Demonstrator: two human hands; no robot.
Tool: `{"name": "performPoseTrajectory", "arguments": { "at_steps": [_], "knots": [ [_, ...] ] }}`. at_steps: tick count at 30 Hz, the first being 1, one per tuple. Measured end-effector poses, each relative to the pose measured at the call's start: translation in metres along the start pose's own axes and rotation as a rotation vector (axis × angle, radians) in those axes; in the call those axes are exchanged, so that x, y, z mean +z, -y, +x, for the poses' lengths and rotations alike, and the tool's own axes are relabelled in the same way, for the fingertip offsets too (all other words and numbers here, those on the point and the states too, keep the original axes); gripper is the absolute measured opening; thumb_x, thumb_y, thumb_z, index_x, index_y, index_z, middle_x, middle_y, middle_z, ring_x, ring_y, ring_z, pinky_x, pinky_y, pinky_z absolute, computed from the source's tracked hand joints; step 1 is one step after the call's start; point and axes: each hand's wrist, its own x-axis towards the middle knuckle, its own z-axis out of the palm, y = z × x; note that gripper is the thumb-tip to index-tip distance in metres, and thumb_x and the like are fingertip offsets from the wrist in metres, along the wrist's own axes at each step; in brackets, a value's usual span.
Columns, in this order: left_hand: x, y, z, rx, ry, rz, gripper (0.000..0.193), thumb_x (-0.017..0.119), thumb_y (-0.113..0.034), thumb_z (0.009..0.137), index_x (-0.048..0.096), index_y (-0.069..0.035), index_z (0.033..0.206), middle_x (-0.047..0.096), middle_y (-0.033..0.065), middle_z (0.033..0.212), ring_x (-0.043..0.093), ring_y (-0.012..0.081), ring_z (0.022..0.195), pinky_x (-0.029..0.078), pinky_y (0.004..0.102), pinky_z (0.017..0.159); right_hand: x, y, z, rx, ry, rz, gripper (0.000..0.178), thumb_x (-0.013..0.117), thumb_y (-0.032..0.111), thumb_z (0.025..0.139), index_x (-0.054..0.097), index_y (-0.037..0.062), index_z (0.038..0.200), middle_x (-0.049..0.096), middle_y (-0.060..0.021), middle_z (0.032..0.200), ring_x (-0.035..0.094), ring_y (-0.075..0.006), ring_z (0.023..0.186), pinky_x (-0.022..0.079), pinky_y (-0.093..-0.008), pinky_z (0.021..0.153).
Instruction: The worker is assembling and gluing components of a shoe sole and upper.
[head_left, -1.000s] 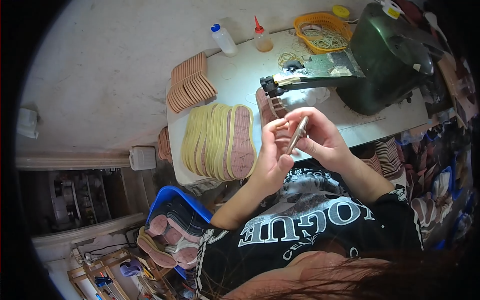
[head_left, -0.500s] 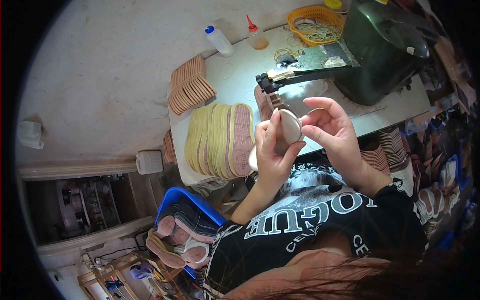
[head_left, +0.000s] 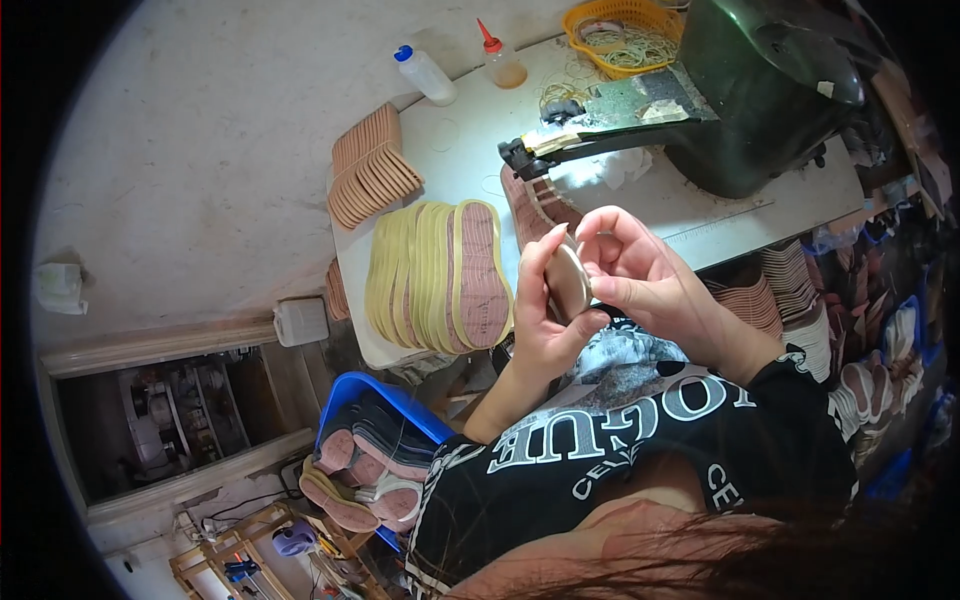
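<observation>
Between the two sets of fingers, off the surface [head_left: 448, 178] and close to the wearer's chest, a pale, smooth sole-shaped piece [head_left: 568, 285] is hanging almost edge-on to the view. Its visible long axis is running from the far fingertips back toward the wearer, leaning only slightly, and its light rim is facing the right fingers; one end may be hiding in the left palm, so its full length is not showing. The left hand [head_left: 540, 322] is sitting nearer, with its fingers and thumb wrapping the piece from the left and below. The right hand [head_left: 650, 282] is coming in from the other side, its thumb and bent fingers pinching the rim, while the rest of that palm is standing apart from the piece.

Just beyond the fingertips, a pink insole [head_left: 522, 203] is lying partly beneath the arm [head_left: 615, 115] of a dark green machine [head_left: 765, 110]. Left of the left fingers, a fanned row of yellow-edged insoles [head_left: 430, 275] is resting on the surface, and farther out that way a bundle of tan soles [head_left: 370, 170] is leaning. Below and left of the left fingers, a blue bin [head_left: 405, 403] is holding more soles
</observation>
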Motion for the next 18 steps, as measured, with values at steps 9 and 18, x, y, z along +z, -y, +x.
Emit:
{"name": "performPoseTrajectory", "arguments": {
  "at_steps": [9,18],
  "knots": [
    [0.012,-0.007,-0.002,0.049,-0.240,0.034,0.080,0.075,-0.038,0.080,0.033,0.001,0.137,0.041,0.0045,0.108,0.043,0.0108,0.092,0.037,0.0233,0.080,-0.003,-0.020,0.005,-0.098,0.022,0.280,0.034,0.063,0.004,0.087,0.039,0.0097,0.110,0.049,-0.0020,0.096,0.049,-0.0081,0.090,0.041,-0.0224,0.079],
    [0.003,-0.001,0.005,0.073,-0.128,0.186,0.078,0.071,-0.037,0.083,0.036,0.004,0.138,0.041,0.0080,0.106,0.044,0.0156,0.093,0.037,0.0265,0.083,-0.012,-0.018,0.011,0.137,0.023,0.360,0.030,0.066,0.007,0.086,0.042,0.0113,0.104,0.052,0.0004,0.093,0.052,-0.0075,0.087,0.042,-0.0220,0.076]
  ]
}}
